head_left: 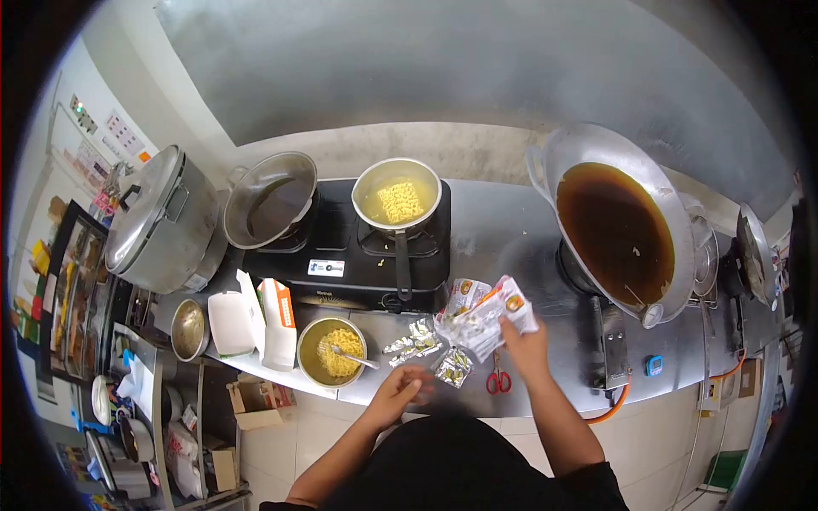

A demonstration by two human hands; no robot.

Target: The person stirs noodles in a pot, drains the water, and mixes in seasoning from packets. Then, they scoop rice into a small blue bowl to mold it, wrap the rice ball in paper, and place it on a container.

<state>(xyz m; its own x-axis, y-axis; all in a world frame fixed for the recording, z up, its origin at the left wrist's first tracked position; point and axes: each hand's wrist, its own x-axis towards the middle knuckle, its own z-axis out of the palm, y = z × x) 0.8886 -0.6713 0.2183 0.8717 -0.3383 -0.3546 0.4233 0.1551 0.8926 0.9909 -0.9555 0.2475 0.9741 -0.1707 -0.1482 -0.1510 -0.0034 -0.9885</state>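
Noodle wrappers (487, 317) are clutched in the right hand (526, 347), lifted clear of the sachets (416, 342) on the surface (520, 243); the left hand (399, 393) grip beside them can't be made out.

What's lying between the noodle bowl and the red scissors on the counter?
In the head view, silver seasoning sachets lie between the bowl and the scissors, and the left hand is close beside them at the counter's near edge.

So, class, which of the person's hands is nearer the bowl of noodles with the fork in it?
Left. The left hand is just beside the bowl, off its right edge. The right hand is farther right, beyond the foil sachets, holding noodle wrappers.
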